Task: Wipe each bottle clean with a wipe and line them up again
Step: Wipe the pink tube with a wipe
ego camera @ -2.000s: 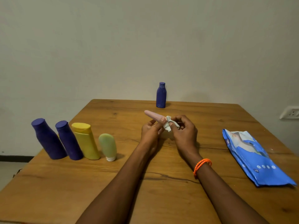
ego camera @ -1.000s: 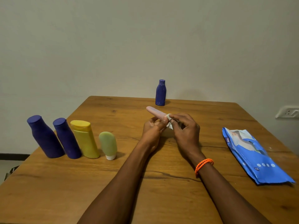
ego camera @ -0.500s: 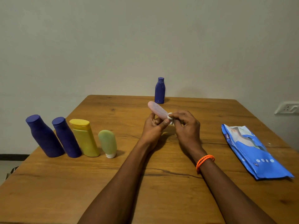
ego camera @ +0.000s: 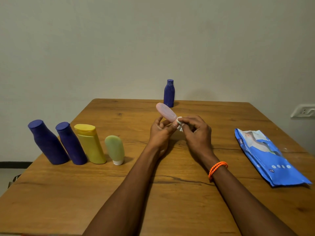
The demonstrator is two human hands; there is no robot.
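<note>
The left hand [ego camera: 160,132] is pinching the cap end of a smooth, soft-looking pink tube [ego camera: 166,113] above mid-counter, its rounded end tilting toward 11 o'clock. The right hand [ego camera: 196,133] is pinching a crumpled white wipe [ego camera: 179,122] round the tube's cap. Four bottles are standing in a row at 9 o'clock on the grainy wooden counter [ego camera: 153,193]: two matte purple ones [ego camera: 48,142], a yellow one [ego camera: 91,144] and a pale green tube [ego camera: 115,149]. A glossy blue wipes pack [ego camera: 267,157] is lying at 3 o'clock, below a plain pale wall [ego camera: 153,40].

A plain domestic room, it appeared, marked by a worn wooden table [ego camera: 102,193] set against a bare painted wall [ego camera: 153,40], a white wall socket [ego camera: 303,111], dark skirting [ego camera: 15,164], toiletry bottles [ego camera: 90,143], a wipes pack [ego camera: 265,157]
</note>
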